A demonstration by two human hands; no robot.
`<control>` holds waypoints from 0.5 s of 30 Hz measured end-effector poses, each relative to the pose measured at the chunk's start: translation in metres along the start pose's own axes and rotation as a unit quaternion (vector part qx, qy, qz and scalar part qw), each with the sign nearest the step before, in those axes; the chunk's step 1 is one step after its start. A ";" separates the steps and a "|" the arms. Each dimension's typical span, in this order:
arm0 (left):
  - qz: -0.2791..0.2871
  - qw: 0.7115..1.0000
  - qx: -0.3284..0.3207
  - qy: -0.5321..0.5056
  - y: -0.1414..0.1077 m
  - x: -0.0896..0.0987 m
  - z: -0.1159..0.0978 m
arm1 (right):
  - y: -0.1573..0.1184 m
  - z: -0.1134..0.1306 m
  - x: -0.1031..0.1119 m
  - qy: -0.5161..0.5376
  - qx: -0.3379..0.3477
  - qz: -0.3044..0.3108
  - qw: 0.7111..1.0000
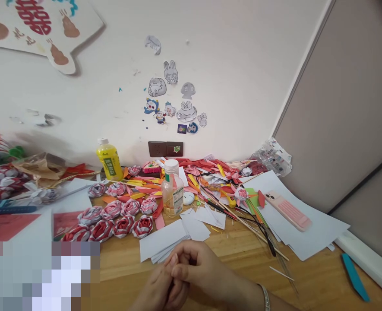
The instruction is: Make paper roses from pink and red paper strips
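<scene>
My right hand (203, 265) and my left hand (156, 285) meet at the bottom middle, over the wooden table. Both are closed, with fingers curled and thumbs pressed close together. If anything is between them, it is hidden by the fingers. Just beyond the knuckles lies a stack of white paper pieces (163, 237). To the left of it are rows of folded paper roses (122, 225) in red, pink and white. A clear bottle (172, 194) with a white cap stands behind the paper.
A yellow drink bottle (109, 160) stands by the wall. Red, orange and yellow paper strips (197, 168) heap along the back. Thin sticks (249, 231) lie right of centre. A pink phone (288, 210) rests on white sheets (326, 224); a teal cutter-like tool (355, 277) is at far right.
</scene>
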State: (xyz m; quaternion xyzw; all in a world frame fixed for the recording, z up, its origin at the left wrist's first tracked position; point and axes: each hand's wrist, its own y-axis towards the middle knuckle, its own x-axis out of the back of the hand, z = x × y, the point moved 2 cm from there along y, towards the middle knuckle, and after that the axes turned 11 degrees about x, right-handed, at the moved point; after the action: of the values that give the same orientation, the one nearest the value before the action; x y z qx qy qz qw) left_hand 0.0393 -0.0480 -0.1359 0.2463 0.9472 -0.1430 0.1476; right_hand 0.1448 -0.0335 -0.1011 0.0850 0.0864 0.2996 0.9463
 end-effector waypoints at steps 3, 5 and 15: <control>-0.007 1.000 0.006 -0.003 -0.001 -0.001 -0.001 | 0.000 -0.001 0.001 -0.003 0.003 0.000 1.000; -0.004 1.000 0.001 -0.006 0.000 -0.002 -0.001 | 0.001 0.000 0.002 -0.013 0.011 -0.005 1.000; -0.049 0.997 0.041 0.040 0.002 0.008 0.001 | 0.005 0.006 0.013 -0.094 0.048 -0.008 0.994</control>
State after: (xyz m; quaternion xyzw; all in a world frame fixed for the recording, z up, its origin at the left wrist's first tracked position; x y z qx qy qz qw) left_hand 0.0342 -0.0434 -0.1400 0.2106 0.9567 -0.1787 0.0921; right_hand 0.1538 -0.0228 -0.0959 0.1573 0.0120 0.2779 0.9476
